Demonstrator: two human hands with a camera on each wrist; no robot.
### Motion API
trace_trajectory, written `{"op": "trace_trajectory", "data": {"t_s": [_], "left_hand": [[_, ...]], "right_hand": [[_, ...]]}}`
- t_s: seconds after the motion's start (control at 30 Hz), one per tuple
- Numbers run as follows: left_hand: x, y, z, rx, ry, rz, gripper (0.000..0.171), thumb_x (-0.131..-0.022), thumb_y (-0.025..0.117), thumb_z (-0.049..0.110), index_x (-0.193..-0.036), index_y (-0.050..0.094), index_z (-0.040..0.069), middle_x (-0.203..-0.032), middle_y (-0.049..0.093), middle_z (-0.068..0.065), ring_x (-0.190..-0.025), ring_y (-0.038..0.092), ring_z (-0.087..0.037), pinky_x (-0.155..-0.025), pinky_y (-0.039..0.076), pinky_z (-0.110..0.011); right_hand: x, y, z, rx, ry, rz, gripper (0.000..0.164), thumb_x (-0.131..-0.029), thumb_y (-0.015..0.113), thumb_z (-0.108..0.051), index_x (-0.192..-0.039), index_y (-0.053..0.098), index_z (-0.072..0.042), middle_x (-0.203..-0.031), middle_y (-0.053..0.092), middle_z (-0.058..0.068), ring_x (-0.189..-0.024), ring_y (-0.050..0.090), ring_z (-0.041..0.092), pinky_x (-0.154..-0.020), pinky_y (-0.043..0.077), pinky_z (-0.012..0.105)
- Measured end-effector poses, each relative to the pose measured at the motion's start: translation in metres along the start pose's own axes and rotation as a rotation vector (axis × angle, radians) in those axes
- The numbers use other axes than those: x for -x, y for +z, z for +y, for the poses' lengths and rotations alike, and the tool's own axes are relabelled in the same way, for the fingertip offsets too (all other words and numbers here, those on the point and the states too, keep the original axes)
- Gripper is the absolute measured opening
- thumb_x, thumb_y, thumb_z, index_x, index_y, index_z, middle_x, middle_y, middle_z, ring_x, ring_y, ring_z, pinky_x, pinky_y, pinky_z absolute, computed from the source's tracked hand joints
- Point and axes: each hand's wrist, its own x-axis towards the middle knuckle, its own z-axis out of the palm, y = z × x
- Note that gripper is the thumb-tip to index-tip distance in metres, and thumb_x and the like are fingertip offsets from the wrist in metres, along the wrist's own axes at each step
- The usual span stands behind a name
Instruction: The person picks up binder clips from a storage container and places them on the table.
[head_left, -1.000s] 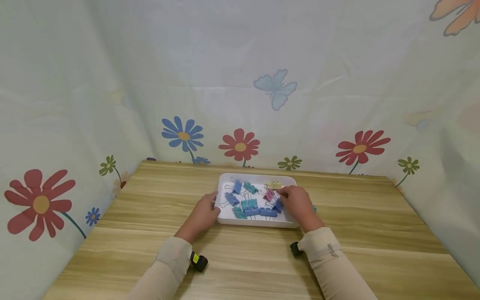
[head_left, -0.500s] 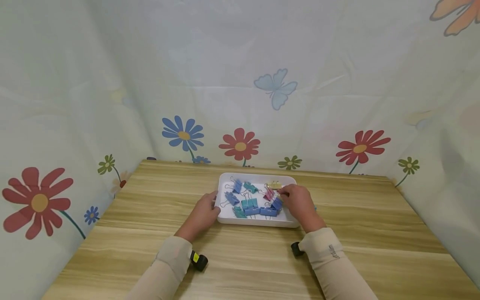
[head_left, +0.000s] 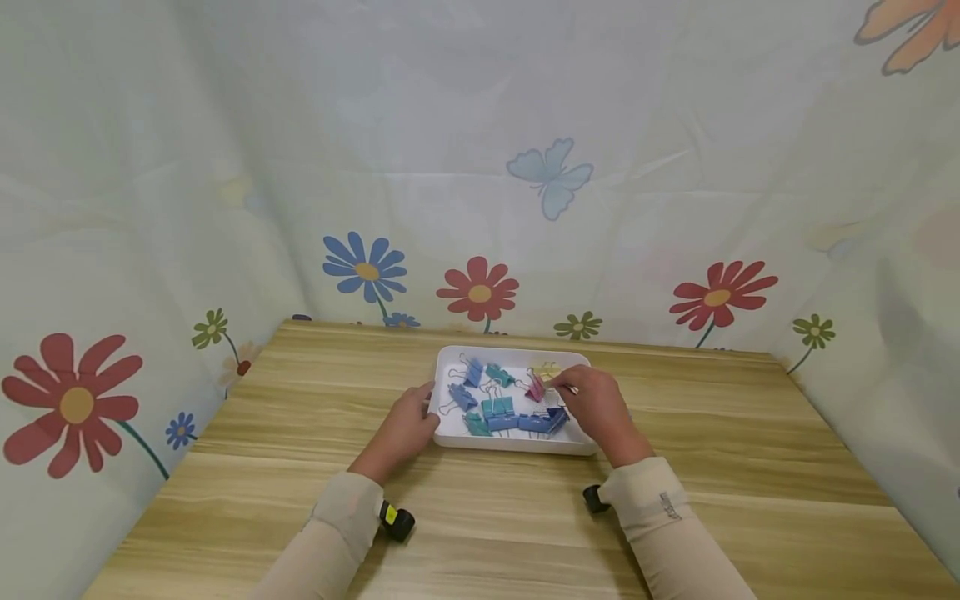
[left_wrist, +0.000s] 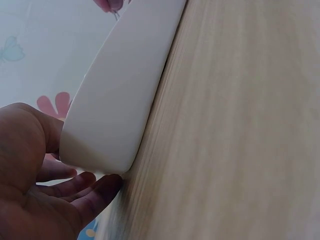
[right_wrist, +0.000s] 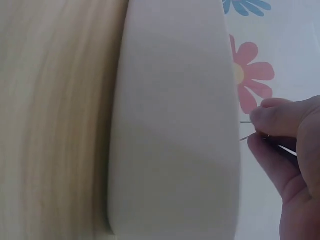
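A white tray (head_left: 517, 445) on the wooden table holds several binder clips. My left hand (head_left: 405, 429) grips its left end; in the left wrist view, the thumb is at the rim and the fingers are against the end wall. Over the tray's right part, my right hand (head_left: 597, 410) pinches a small binder clip, whose wire handles (right_wrist: 245, 122) stick out from the fingertips in the right wrist view. Its body is mostly hidden and its colour unclear. Near those fingertips lie a pink clip (head_left: 535, 386), a yellow clip (head_left: 548, 372) and a dark blue clip (head_left: 557, 420).
Blue clips (head_left: 462, 397) and teal clips (head_left: 498, 407) lie in the tray's left and middle. The wooden table (head_left: 750, 467) extends on both sides. A flower-printed curtain (head_left: 622, 192) hangs behind the table.
My right fingertips have shifted slightly left over the tray. The dark blue clip beneath them has moved toward the near wall. My left hand stays at the tray's left end.
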Motion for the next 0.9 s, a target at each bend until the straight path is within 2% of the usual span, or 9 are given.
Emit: {"op": "trace_trajectory", "data": {"t_s": [0.33,0.9], "left_hand": [[0.001,0.001,0.0,0.017,-0.006,-0.008,0.06,-0.089,0.05,0.008,-0.146,0.036,-0.004,-0.136,0.05,-0.023,-0.123,0.054,-0.033,-0.104,0.046,-0.047],[0.002,-0.001,0.003,0.009,-0.02,-0.015,0.06,-0.091,0.05,0.009,-0.147,0.035,-0.002,-0.138,0.048,-0.022,-0.124,0.053,-0.033,-0.104,0.045,-0.047]], "right_hand": [[0.003,-0.009,-0.007,-0.058,0.006,0.063,0.011,-0.086,0.07,-0.008,-0.094,0.077,-0.008,-0.096,0.074,0.007,-0.087,0.07,0.023,-0.078,0.059,0.041],[0.004,-0.02,0.001,-0.038,-0.027,0.111,0.009,-0.084,0.072,-0.009,-0.091,0.077,-0.007,-0.093,0.075,0.008,-0.084,0.07,0.024,-0.075,0.057,0.043]]}}
